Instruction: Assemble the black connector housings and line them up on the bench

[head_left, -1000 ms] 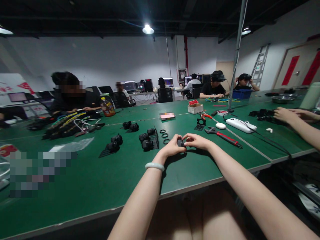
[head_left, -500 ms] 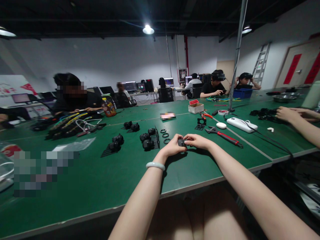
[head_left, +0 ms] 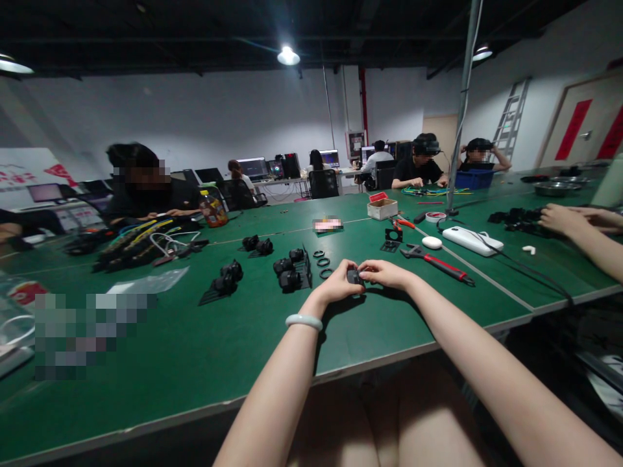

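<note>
A small black part (head_left: 354, 277) sits between my two hands, just above the green table (head_left: 195, 350). My left hand (head_left: 339, 283), below a pale bangle, is closed around it. The fingers of my right hand (head_left: 384, 274) are pinched on its right side. Left of my hands lie several black rings (head_left: 322, 262) and a black plate carrying black cylindrical pieces (head_left: 291, 279). Two more such groups (head_left: 224, 280) stand farther left. Beyond my right hand are a black bracket (head_left: 392, 239) and a red-handled adjustable wrench (head_left: 445, 267).
A small box (head_left: 382, 209), pliers (head_left: 405, 224), a white power bank (head_left: 472, 240) and a metal pole (head_left: 460, 117) are beyond my right hand. Another person's hands (head_left: 567, 219) touch black parts at the right. Cable bundles (head_left: 131, 243) lie at the left.
My hands keep hold of the black part with almost no movement. The view has shifted very slightly. Across the table, a person in black has lowered their hands toward the coloured wires.
</note>
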{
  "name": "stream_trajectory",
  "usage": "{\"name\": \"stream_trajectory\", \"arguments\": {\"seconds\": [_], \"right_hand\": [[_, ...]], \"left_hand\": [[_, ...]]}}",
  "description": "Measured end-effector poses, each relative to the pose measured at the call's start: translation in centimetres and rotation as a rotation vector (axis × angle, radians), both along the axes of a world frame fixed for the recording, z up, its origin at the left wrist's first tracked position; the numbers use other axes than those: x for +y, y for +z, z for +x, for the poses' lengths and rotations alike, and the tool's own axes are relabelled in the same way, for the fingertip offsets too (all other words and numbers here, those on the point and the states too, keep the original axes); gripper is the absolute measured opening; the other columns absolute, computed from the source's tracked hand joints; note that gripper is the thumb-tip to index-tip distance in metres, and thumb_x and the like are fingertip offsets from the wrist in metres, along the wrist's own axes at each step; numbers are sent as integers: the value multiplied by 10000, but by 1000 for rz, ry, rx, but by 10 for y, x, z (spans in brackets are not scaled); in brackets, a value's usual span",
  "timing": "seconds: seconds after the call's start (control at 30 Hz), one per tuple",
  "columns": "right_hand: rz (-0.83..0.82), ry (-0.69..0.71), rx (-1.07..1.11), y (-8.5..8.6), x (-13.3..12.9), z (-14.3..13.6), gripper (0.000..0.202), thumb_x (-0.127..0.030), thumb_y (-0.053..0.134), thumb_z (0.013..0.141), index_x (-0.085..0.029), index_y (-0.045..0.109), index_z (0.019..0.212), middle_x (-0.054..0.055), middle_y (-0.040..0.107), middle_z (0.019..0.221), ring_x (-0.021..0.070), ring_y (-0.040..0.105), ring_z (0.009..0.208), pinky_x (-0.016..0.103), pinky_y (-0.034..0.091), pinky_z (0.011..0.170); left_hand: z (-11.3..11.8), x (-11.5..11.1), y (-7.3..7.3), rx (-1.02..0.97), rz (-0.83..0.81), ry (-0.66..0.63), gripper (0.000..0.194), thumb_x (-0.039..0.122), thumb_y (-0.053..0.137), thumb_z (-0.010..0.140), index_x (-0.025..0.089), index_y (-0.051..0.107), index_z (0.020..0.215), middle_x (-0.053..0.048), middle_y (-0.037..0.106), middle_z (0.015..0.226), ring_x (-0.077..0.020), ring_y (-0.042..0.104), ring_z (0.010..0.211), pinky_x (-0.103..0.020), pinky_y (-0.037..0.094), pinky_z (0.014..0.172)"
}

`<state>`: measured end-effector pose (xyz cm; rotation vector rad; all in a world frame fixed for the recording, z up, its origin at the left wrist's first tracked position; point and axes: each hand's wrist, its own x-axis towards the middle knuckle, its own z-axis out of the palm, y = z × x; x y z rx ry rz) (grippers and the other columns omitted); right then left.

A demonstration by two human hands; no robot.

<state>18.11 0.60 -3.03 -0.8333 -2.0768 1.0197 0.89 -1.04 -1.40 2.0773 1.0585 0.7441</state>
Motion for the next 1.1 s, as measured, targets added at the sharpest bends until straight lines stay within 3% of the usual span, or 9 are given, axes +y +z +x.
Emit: {"name": "stream_trajectory", "arguments": {"seconds": [0.53,0.77,1.1], "right_hand": [[-83,-17,31,-5,4,2,359,-402,495,670,-135,490,910,22,509,753,91,442,631,209,351,558],[-146,100,115,3,-3,5,408,-281,599,590,-162,431,942,-5,501,737,87,457,632,207,355,574],[-124,94,112,2,-1,3,448,-240,631,545,-169,421,933,-7,488,772,84,469,640,219,373,603]], "left_hand": [[0,-2,3,-1,28,14,468,216,599,506,163,384,918,12,424,790,-99,420,689,-217,366,592],[1,-1,3,24,41,31,475,225,592,503,162,386,926,17,430,784,-104,422,695,-223,366,604],[-2,3,-2,-18,30,-1,457,248,598,526,165,380,919,11,436,795,-103,427,696,-212,365,588]]}}
